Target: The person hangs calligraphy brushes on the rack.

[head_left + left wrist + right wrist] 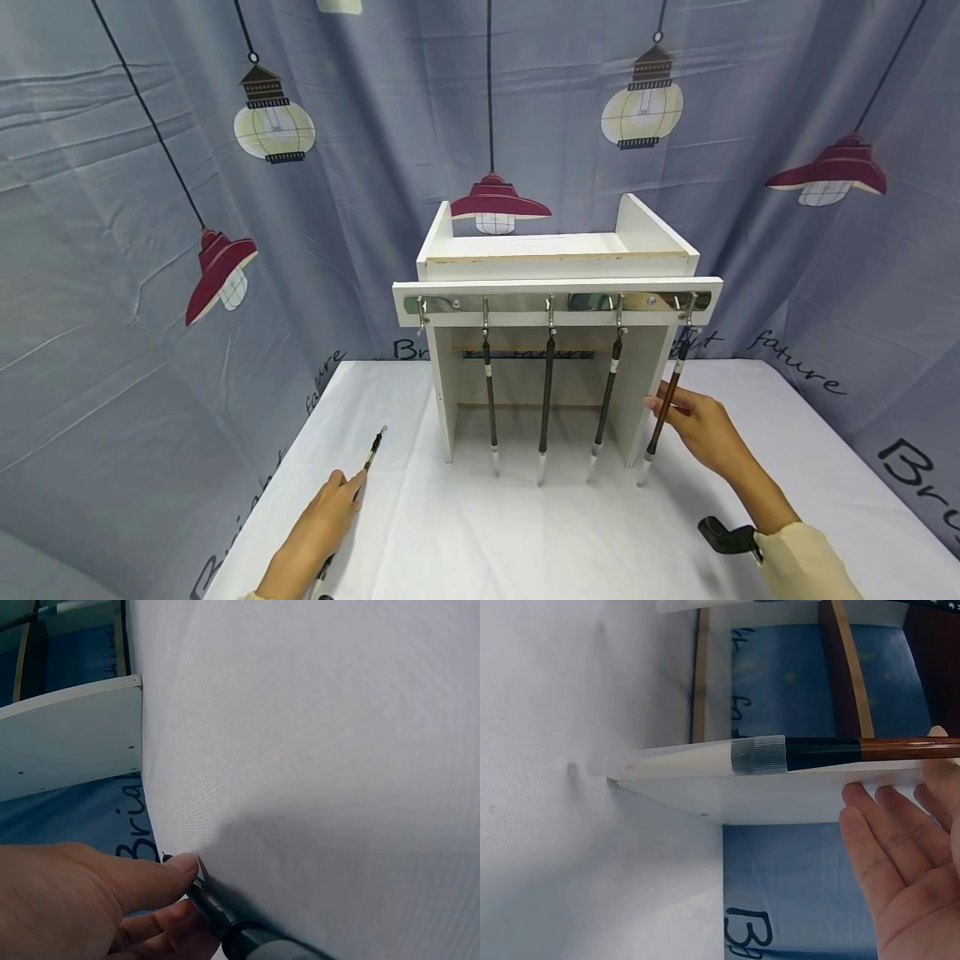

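My left hand (324,517) pinches a calligraphy brush (372,450) at the lower left; its hanging loop points away from me. In the left wrist view, thumb and fingers hold this brush's dark shaft (217,911) just above the white cloth. My right hand (705,429) is at the rightmost hanging brush (666,408), its fingers fairly straight behind the brown shaft. One fingertip shows past the shaft (900,748) in the right wrist view; whether it touches cannot be told. That brush hangs from a hook, with a clear cap (690,760) over its bristles.
A white wooden rack (558,268) stands on the white-clothed table (465,533), with a metal hook rail (525,302) across its front. Three more capped brushes hang there, one being the middle brush (547,392). A bare hook (422,310) is at the left end. Behind hangs a grey-blue curtain (375,150).
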A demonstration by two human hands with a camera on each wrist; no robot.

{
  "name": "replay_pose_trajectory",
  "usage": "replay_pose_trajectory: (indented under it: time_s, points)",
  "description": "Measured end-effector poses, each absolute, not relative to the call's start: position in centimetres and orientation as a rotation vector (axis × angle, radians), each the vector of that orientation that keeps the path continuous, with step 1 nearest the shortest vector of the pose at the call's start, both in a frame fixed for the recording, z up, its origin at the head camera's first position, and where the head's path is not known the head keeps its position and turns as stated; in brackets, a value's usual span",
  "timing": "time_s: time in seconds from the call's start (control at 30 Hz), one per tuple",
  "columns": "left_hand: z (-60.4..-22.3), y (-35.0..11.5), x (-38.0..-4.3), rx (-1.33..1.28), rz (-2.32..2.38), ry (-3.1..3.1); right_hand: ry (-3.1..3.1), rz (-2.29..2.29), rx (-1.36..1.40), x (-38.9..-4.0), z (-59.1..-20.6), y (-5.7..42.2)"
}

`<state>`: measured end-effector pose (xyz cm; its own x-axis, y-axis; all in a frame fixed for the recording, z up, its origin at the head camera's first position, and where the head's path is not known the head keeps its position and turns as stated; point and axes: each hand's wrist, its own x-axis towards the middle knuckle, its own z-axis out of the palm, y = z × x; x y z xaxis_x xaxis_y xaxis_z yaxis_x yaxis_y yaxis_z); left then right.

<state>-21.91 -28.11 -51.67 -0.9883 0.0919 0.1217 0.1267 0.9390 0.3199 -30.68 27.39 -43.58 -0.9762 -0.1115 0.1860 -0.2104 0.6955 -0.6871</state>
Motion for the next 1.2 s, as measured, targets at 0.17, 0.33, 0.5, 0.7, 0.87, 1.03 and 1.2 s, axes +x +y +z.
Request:
replay_pose_trajectory:
  time_s: [0.17,0.33,0.5,0.7,0.87,1.03,1.2]
  points:
    - [-51.6,-27.9,-21.8,-0.206,-0.479,-2.96,-2.762,1.149,0.271,-30.6,-43.6,27.5]
    - [-51.6,-27.5,-21.7,-0.208,-0.447,-2.959,-2.755,1.15,0.272,-30.6,-43.7,27.4]
    - [-51.5,-27.2,-21.7,-0.184,-0.443,-2.975,-2.755,1.146,0.268,-30.6,-43.7,27.4]
    - [-51.4,-27.0,-21.9,-0.171,-0.431,-2.97,-2.765,1.147,0.258,-30.6,-43.7,27.4]
    - [-51.7,-27.0,-22.1,-0.145,-0.432,-2.968,-2.766,1.152,0.257,-30.6,-43.7,27.4]
    - [-51.8,-27.0,-22.3,-0.109,-0.449,-2.974,-2.765,1.151,0.26,-30.6,-43.7,27.4]
    - [-51.9,-27.1,-22.5,-0.07,-0.507,-2.995,-2.77,1.151,0.259,-30.7,-43.7,27.5]
